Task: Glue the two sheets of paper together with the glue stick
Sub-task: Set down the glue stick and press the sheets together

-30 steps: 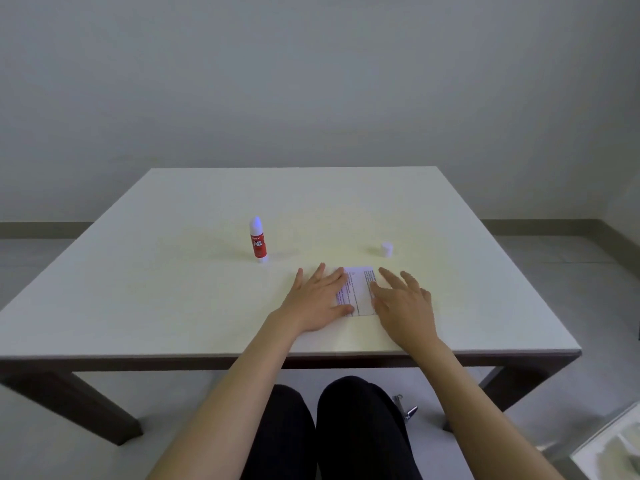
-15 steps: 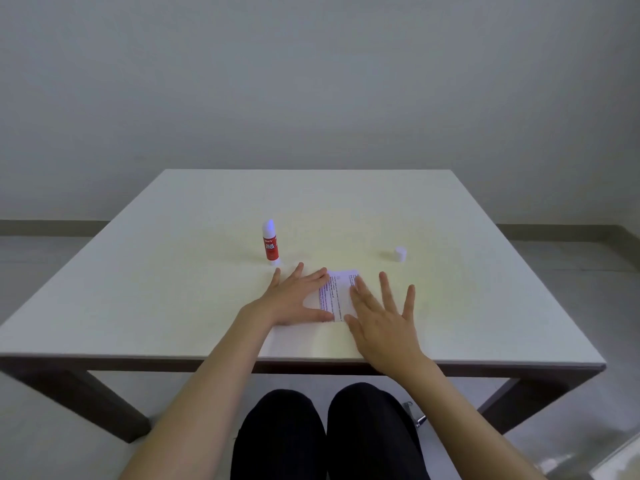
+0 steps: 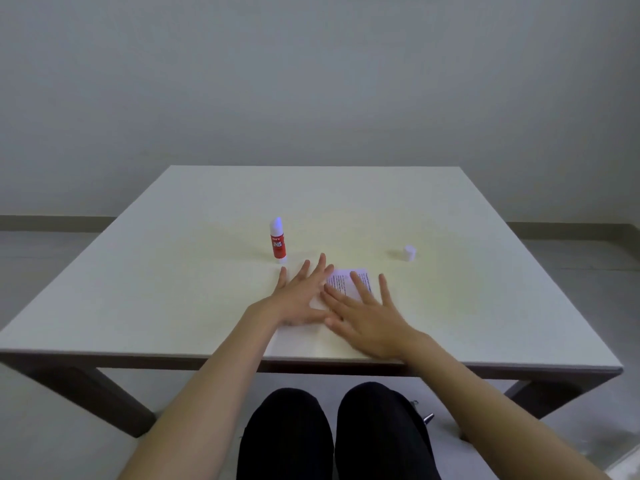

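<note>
A small printed paper (image 3: 343,282) lies flat near the table's front edge, mostly hidden under my hands; I cannot tell the two sheets apart. My left hand (image 3: 299,296) rests flat on its left part, fingers spread. My right hand (image 3: 367,315) lies flat on its right part, fingers spread and overlapping the left hand's fingertips. The red glue stick (image 3: 277,241) stands upright and uncapped just beyond my left hand, not touched. Its white cap (image 3: 409,253) sits apart on the table to the right.
The white table (image 3: 173,271) has a dark front edge and dark legs. A plain wall stands behind it. My knees in black trousers are under the front edge.
My right hand has slid left and forward over the paper, now overlapping my left fingertips. My left hand stays pressed on the paper. The view has shifted a little.
</note>
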{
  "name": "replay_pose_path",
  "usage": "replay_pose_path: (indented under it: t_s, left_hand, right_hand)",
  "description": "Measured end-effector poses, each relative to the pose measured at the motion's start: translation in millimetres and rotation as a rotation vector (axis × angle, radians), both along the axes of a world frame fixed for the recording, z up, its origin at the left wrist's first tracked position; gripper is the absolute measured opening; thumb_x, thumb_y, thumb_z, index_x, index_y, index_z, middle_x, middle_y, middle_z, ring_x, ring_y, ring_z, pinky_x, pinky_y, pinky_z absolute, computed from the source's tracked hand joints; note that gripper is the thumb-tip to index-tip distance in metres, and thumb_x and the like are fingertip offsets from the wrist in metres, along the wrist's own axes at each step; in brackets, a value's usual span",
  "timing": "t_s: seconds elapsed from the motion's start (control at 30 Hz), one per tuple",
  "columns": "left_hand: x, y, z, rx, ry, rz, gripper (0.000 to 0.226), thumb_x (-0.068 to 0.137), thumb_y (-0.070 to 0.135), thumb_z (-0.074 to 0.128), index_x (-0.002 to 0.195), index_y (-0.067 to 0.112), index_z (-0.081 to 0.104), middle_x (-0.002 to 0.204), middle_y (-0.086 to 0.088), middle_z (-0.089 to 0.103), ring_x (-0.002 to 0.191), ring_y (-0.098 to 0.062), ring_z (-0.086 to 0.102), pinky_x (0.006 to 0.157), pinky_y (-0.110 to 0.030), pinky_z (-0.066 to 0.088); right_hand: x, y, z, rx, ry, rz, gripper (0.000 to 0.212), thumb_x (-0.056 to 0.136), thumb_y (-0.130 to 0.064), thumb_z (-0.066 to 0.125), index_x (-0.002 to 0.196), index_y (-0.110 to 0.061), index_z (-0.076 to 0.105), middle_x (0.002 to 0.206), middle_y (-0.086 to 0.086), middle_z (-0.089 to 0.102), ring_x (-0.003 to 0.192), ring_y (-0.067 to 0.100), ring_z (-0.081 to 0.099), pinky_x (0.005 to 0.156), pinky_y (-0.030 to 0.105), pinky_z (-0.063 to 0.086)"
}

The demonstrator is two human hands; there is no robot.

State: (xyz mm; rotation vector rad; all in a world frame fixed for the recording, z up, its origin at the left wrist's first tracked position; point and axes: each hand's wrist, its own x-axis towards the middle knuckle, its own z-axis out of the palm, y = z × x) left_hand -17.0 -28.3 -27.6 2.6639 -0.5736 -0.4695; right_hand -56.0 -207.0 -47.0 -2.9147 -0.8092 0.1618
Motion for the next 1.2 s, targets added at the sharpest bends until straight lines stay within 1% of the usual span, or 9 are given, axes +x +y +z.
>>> replay_pose_path:
  t_s: [0.13, 0.33, 0.47, 0.57, 0.67, 0.87, 0.97, 1.03, 1.2]
  left_hand:
    - [-2.2, -1.7, 2.9, 0.007, 0.014, 0.009, 0.105, 0.076, 0.064, 0.059, 0.15, 0.03, -0.008, 0.158, 0.012, -0.019, 0.145, -0.013, -0.02, 0.115, -0.048, -0.018]
    - [-0.8, -0.8, 0.3, -0.015, 0.025, 0.01, 0.105, 0.079, 0.06, 0.058, 0.149, 0.028, -0.013, 0.16, 0.013, -0.006, 0.145, -0.013, -0.021, 0.115, -0.047, -0.02]
    - [0.2, -0.4, 0.5, 0.015, 0.035, 0.004, 0.109, 0.075, 0.067, 0.057, 0.148, 0.03, -0.015, 0.161, 0.004, -0.011, 0.144, -0.013, -0.025, 0.114, -0.048, -0.02]
    - [0.6, -0.5, 1.4, 0.006, 0.062, 0.02, 0.107, 0.073, 0.069, 0.056, 0.147, 0.036, -0.014, 0.161, -0.004, -0.011, 0.142, -0.014, -0.029, 0.114, -0.047, -0.02]
    - [0.7, 0.4, 1.0, 0.025, 0.057, -0.021, 0.101, 0.077, 0.067, 0.053, 0.148, 0.034, -0.01, 0.161, 0.005, -0.007, 0.142, -0.012, -0.028, 0.114, -0.046, -0.02]
    - [1.9, 0.2, 5.0, 0.094, 0.065, -0.047, 0.099, 0.08, 0.067, 0.049, 0.148, 0.032, -0.013, 0.16, 0.011, -0.011, 0.143, -0.015, -0.028, 0.114, -0.049, -0.02]
    - [0.8, -0.1, 6.3, 0.117, 0.056, -0.064, 0.098, 0.079, 0.07, 0.046, 0.149, 0.033, -0.012, 0.157, 0.02, -0.015, 0.143, -0.017, -0.026, 0.114, -0.052, -0.019]
    - [1.1, 0.3, 5.9, 0.134, 0.047, -0.072, 0.096, 0.08, 0.068, 0.046, 0.149, 0.033, -0.011, 0.157, 0.021, -0.016, 0.144, -0.018, -0.026, 0.113, -0.053, -0.018]
    - [2.7, -0.6, 7.4, 0.157, 0.062, -0.08, 0.096, 0.082, 0.067, 0.045, 0.148, 0.031, -0.013, 0.157, 0.019, -0.018, 0.143, -0.02, -0.027, 0.113, -0.055, -0.018]
  right_hand:
    - [27.9, -12.6, 18.2, -0.096, 0.014, -0.194, 0.062, 0.093, -0.06, 0.005, 0.149, -0.035, -0.006, 0.158, -0.019, -0.006, 0.144, 0.023, -0.024, 0.108, 0.057, -0.024]
    - [4.0, -5.0, 2.8, -0.025, 0.026, 0.065, 0.078, 0.078, -0.075, -0.006, 0.148, -0.038, -0.007, 0.156, -0.021, -0.009, 0.143, 0.02, -0.024, 0.102, 0.049, -0.032]
    - [26.0, -32.8, 21.1, -0.108, 0.048, -0.199, 0.063, 0.092, -0.06, 0.006, 0.149, -0.034, -0.007, 0.158, -0.018, -0.008, 0.144, 0.021, -0.022, 0.109, 0.054, -0.023]
    - [9.7, -20.9, 20.9, -0.08, 0.024, -0.113, 0.075, 0.087, -0.069, 0.005, 0.15, -0.029, -0.006, 0.158, -0.015, -0.009, 0.142, 0.019, -0.027, 0.109, 0.052, -0.026]
    - [-18.9, -12.8, 2.1, -0.019, 0.029, 0.04, 0.084, 0.077, -0.078, -0.001, 0.149, -0.035, -0.006, 0.158, -0.019, -0.008, 0.14, 0.014, -0.031, 0.108, 0.048, -0.029]
    - [15.9, -33.4, 24.8, -0.098, 0.082, -0.245, 0.072, 0.089, -0.066, 0.006, 0.15, -0.03, -0.005, 0.158, -0.017, -0.01, 0.143, 0.02, -0.025, 0.112, 0.053, -0.021]
    - [-6.0, -10.8, 8.2, -0.032, 0.102, -0.04, 0.087, 0.076, -0.078, -0.001, 0.149, -0.03, -0.008, 0.157, -0.018, -0.013, 0.139, 0.014, -0.032, 0.111, 0.052, -0.024]
    - [-11.1, -14.4, 3.5, -0.001, 0.124, 0.003, 0.083, 0.076, -0.078, -0.003, 0.147, -0.036, -0.01, 0.156, -0.022, -0.014, 0.139, 0.013, -0.032, 0.111, 0.051, -0.025]
    - [3.8, -38.0, 26.8, -0.102, 0.101, -0.206, 0.07, 0.09, -0.064, 0.008, 0.148, -0.031, -0.01, 0.156, -0.018, -0.016, 0.142, 0.019, -0.027, 0.112, 0.052, -0.022]
